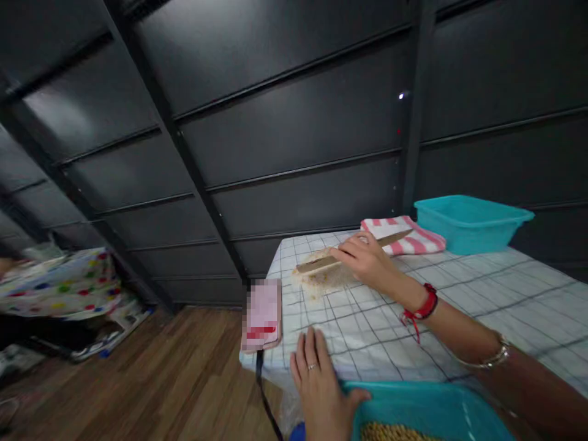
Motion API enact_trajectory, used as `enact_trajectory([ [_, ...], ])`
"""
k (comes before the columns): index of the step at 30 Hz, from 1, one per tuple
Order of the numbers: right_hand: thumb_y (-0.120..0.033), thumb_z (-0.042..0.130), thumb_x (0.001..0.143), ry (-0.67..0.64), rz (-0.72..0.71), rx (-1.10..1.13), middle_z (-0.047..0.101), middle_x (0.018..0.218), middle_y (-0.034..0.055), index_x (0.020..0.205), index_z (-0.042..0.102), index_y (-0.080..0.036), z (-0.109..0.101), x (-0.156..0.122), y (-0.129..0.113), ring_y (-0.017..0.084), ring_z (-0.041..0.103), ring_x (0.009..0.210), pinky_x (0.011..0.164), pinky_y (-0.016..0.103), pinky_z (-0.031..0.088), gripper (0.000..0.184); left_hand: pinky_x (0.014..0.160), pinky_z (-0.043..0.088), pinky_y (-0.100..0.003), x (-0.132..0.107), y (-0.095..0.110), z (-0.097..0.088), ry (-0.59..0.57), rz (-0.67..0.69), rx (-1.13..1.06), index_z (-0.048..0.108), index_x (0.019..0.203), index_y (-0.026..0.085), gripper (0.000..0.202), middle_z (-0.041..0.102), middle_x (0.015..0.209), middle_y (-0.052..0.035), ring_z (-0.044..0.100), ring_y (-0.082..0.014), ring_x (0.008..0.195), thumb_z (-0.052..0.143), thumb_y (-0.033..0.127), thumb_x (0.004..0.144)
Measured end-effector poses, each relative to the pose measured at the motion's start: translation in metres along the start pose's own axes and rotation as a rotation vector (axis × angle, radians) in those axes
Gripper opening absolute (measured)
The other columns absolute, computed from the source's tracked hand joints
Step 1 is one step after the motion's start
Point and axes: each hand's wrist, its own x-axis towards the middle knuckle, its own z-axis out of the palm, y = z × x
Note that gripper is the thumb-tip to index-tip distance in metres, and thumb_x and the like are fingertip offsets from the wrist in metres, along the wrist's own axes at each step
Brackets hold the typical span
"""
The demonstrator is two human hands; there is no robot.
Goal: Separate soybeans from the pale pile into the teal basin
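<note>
My right hand (362,257) grips a long, flat brown strip (316,264), perhaps cardboard or wood, by its middle. The strip's lower edge meets a patch of pale, crumbly bits (316,285) spread on the checked tablecloth (367,334). Fingers stretched out, my left hand (316,380) lies at the table's near edge, its thumb over the rim of a teal plastic basin (413,392). Small tan grains (390,432) lie in that basin, which the bottom of the picture cuts off.
At the back right stands a second teal basin (473,223), beside a folded pink-and-white striped towel (413,236). A pink phone (264,315) with a black cord (264,392) sits at the left table edge. Dark panelled wall (303,196) rises behind; wooden floor (184,367) lies left.
</note>
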Motion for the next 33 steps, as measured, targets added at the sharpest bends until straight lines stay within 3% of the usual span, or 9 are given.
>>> enact_trajectory([
  [6, -0.003, 0.034, 0.083, -0.104, -0.088, 0.095, 0.058, 0.071, 0.0020, 0.094, 0.056, -0.014, -0.007, 0.000, -0.005, 0.016, 0.047, 0.070, 0.077, 0.034, 0.031, 0.027, 0.103, 0.020, -0.054, 0.001, 0.000, -0.001, -0.008, 0.006, 0.007, 0.035, 0.124, 0.010, 0.099, 0.046, 0.129, -0.0179, 0.032, -0.0342, 0.123, 0.079, 0.033, 0.038],
  [10, 0.001, 0.036, 0.076, -0.082, -0.072, 0.115, 0.059, 0.076, 0.0039, 0.096, 0.055, -0.014, -0.017, 0.001, 0.002, 0.017, 0.048, 0.074, 0.079, 0.034, 0.030, 0.032, 0.103, 0.021, -0.055, 0.000, -0.001, 0.001, 0.004, 0.019, 0.001, 0.034, 0.125, 0.010, 0.100, 0.045, 0.131, -0.0187, 0.031, -0.0349, 0.123, 0.079, 0.034, 0.039],
  [18, 0.001, 0.035, 0.078, -0.067, -0.064, 0.075, 0.060, 0.074, 0.0028, 0.096, 0.055, -0.014, -0.002, 0.001, -0.008, 0.016, 0.048, 0.072, 0.079, 0.035, 0.031, 0.031, 0.101, 0.023, -0.057, 0.000, -0.006, 0.007, 0.021, 0.045, 0.006, 0.033, 0.125, 0.010, 0.108, 0.045, 0.130, -0.0191, 0.032, -0.0366, 0.122, 0.081, 0.038, 0.033],
  [24, 0.002, 0.037, 0.073, -0.190, -0.125, 0.160, 0.059, 0.076, 0.0033, 0.096, 0.055, -0.013, -0.028, 0.004, -0.001, 0.017, 0.048, 0.074, 0.079, 0.035, 0.031, 0.034, 0.095, 0.030, -0.060, 0.001, -0.010, 0.004, -0.024, 0.132, 0.003, 0.031, 0.127, 0.011, 0.109, 0.045, 0.131, -0.0190, 0.035, -0.0383, 0.120, 0.079, 0.046, 0.036],
  [27, 0.002, 0.036, 0.073, -0.188, -0.120, 0.151, 0.060, 0.078, 0.0039, 0.096, 0.055, -0.014, -0.037, 0.007, 0.001, 0.018, 0.048, 0.075, 0.078, 0.035, 0.031, 0.034, 0.096, 0.029, -0.060, 0.002, -0.011, 0.001, -0.013, 0.084, 0.016, 0.032, 0.126, 0.012, 0.107, 0.046, 0.129, -0.0186, 0.035, -0.0383, 0.121, 0.080, 0.043, 0.035],
  [33, 0.001, 0.037, 0.071, -0.162, -0.093, 0.128, 0.061, 0.078, 0.0057, 0.092, 0.056, -0.014, -0.030, 0.003, -0.003, 0.019, 0.049, 0.076, 0.076, 0.034, 0.032, 0.033, 0.096, 0.030, -0.060, 0.001, -0.011, 0.000, -0.048, 0.085, -0.019, 0.031, 0.128, 0.014, 0.106, 0.044, 0.131, -0.0175, 0.034, -0.0380, 0.122, 0.078, 0.043, 0.038],
])
